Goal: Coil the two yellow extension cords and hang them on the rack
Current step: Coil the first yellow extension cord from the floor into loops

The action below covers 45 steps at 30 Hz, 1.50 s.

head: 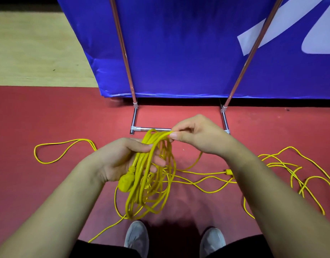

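My left hand grips a bundle of yellow cord loops that hangs down in front of me, with a yellow plug dangling at my palm. My right hand pinches a strand at the top of the same coil between thumb and forefinger. More yellow cord lies loose and tangled on the red floor to the right, with a small yellow connector in it. One loop lies on the floor to the left. The metal rack stands just ahead, its two poles rising up.
A blue banner hangs behind the rack poles. The rack's low crossbar sits on the red floor just past my hands. My two grey shoes stand below the coil. Pale wooden floor lies at the far left.
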### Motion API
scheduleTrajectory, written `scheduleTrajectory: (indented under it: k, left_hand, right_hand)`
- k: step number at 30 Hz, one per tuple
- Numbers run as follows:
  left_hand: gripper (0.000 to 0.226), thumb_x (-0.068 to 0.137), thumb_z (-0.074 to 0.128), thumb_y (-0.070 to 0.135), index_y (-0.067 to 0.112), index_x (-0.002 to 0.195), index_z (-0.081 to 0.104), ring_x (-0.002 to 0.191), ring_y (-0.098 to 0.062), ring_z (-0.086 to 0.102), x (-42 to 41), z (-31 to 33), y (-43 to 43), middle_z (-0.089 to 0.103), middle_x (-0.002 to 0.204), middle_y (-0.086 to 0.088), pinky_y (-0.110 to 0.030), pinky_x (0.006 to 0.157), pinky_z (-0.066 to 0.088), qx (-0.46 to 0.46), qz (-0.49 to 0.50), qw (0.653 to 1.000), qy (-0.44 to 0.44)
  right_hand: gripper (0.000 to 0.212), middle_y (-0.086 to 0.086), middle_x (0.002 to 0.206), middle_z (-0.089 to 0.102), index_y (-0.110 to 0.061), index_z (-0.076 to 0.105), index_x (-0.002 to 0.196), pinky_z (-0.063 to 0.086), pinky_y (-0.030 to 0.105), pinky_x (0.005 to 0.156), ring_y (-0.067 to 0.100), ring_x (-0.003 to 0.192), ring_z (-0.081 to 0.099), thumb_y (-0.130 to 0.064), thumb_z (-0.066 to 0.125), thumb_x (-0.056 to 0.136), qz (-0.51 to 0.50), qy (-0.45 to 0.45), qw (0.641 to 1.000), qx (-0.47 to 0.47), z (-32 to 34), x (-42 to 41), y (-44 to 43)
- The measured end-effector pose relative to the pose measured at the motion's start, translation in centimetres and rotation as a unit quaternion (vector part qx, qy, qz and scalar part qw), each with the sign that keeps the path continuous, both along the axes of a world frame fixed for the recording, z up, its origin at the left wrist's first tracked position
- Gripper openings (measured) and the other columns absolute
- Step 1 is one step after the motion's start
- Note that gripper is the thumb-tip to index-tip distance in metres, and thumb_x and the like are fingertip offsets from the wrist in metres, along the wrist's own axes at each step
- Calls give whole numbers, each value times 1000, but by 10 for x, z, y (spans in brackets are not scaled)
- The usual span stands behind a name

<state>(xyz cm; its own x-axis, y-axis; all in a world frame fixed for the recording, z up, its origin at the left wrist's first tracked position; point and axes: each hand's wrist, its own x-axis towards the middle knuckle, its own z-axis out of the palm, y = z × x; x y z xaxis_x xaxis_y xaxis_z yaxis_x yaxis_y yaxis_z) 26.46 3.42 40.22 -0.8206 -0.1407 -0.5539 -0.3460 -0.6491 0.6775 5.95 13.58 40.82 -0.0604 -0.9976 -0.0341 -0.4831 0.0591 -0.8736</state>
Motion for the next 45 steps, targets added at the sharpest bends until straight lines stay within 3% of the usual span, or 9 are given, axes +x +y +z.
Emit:
scheduleTrajectory:
  k: [13,19,22,25,32,36,39,42,45]
  left_hand:
    - [48,49,92,25,2,86,73,52,-23,66,-11,-1,9,71,74,-13,-29,50,55,29,19,998,44]
    - [35,63,83,26,9,80,59,37,-9,42,-1,6,1,42,52,5,-23,43,40,15,46,995,91]
    - [16,87,62,22,6,87,62,44,-11,49,10,13,-16,52,58,2,-25,51,42,127,34,977,169]
    - [33,103,29,21,-1,102,54,58,-19,55,22,16,-34,60,73,-7,-31,63,40,217,43,949,225]
    - [12,70,64,23,12,71,59,36,-5,36,18,23,-27,38,48,9,-20,41,37,20,190,974,118]
    - [20,68,67,23,10,77,56,40,-5,42,16,23,-29,41,52,8,-19,42,41,27,233,964,123]
    - [28,67,71,25,7,85,60,46,-6,50,14,19,-31,50,57,6,-19,45,46,17,270,957,106]
    - [24,80,59,26,6,92,61,49,-7,55,8,16,-31,54,57,5,-19,48,49,-38,289,955,56]
    - [14,91,54,21,9,84,59,51,-11,62,4,15,-29,59,57,3,-21,50,52,-87,274,958,16]
  right_hand:
    - [15,8,80,70,-11,73,88,49,35,76,20,78,62,-21,63,91,24,75,997,-15,6,7,6]
    - [22,0,59,60,-10,64,69,37,18,54,4,54,46,-20,69,87,-6,37,999,27,-28,-13,8]
    - [22,2,61,50,-4,60,71,33,19,56,2,58,40,-18,70,87,-50,22,996,70,-69,-42,11]
    - [27,-5,60,38,1,58,73,28,18,53,1,53,33,-19,68,88,-99,35,987,122,-110,-67,22]
    - [35,-3,58,34,-13,46,61,25,23,49,11,56,29,-13,69,87,-254,33,949,182,-164,-79,35]
    - [14,6,66,56,-6,57,82,39,22,54,9,52,49,-13,69,87,-365,-119,914,132,-173,-67,36]
    - [20,7,60,49,-17,49,82,44,25,51,6,37,51,-12,67,88,-417,-234,876,64,-163,-54,25]
    - [20,0,55,43,-14,57,71,33,24,49,3,42,36,-16,72,84,-364,-31,930,43,-137,-48,10]
    - [22,-6,51,49,-13,66,61,36,21,54,3,49,40,-17,76,80,-116,138,970,162,-85,-31,8]
